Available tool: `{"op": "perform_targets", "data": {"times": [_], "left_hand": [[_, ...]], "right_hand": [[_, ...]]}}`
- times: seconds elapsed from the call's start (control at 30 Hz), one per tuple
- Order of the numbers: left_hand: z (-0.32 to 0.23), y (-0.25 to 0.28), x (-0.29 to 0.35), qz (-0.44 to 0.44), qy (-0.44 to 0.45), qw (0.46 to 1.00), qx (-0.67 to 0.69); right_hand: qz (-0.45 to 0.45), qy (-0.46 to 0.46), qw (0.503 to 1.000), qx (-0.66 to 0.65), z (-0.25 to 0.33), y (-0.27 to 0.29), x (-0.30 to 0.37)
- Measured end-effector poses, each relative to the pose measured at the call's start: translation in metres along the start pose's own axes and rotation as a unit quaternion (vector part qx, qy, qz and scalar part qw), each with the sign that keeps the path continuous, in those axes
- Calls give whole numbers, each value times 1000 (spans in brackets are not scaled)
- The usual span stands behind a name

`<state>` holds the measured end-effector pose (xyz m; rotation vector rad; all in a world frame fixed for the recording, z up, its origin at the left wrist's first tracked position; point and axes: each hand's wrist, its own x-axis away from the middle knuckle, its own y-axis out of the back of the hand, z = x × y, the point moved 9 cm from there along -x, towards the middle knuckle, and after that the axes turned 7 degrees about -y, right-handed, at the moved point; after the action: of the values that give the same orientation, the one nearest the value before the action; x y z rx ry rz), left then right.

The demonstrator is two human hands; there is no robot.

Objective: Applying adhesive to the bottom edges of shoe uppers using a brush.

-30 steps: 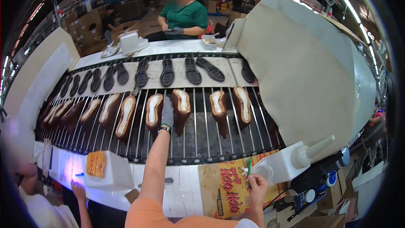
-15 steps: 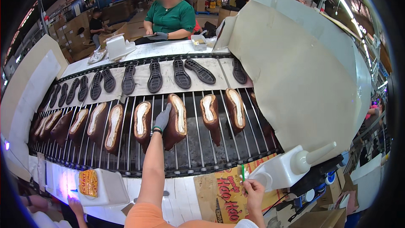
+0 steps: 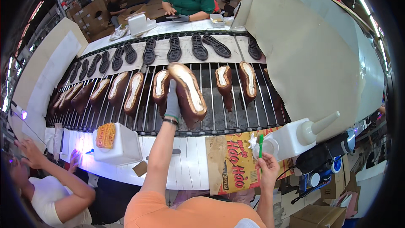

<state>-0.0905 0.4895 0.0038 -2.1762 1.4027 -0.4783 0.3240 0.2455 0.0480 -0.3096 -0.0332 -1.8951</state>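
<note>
My left hand, in a grey glove, grips a brown shoe upper by its side. The upper is bottom-up above the conveyor's metal rods, and a white strip runs along its tan-edged underside. In my bare right hand is a slim green-handled brush, pinched upright; its tip cannot be made out clearly. Just behind that hand are a translucent cup and a white clump. Beside the held upper, another brown upper rests on the rods.
Several black soles lie on a cloth strip behind the rods. A white jug lies at right on printed cardboard. At left stands a white container with a yellow packet. One co-worker sits opposite, another at lower left.
The gripped shoe upper has risen off the rods and come nearer me, tilting. My right hand with the brush is now by the cup. The whole view has shifted.
</note>
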Motion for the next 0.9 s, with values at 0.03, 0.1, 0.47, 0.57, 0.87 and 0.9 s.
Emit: {"op": "perform_targets", "data": {"times": [0.03,0.1,0.47,0.57,0.87,0.9], "left_hand": [[-17,-10,19,33,-5,995,93],[-64,-21,71,124,-136,976,113],[-8,32,300,161,-240,840,-458],[21,44,321,221,-193,812,-505],[26,51,335,186,-186,838,-478],[25,51,336,181,-187,840,-476]], "right_hand": [[-2,7,1000,-18,3,6,3],[-11,28,999,-13,10,15,8],[81,11,996,19,1,-8,34],[74,16,997,8,0,-2,40],[30,-20,999,33,-18,31,51],[31,-18,999,17,-19,33,52]]}}
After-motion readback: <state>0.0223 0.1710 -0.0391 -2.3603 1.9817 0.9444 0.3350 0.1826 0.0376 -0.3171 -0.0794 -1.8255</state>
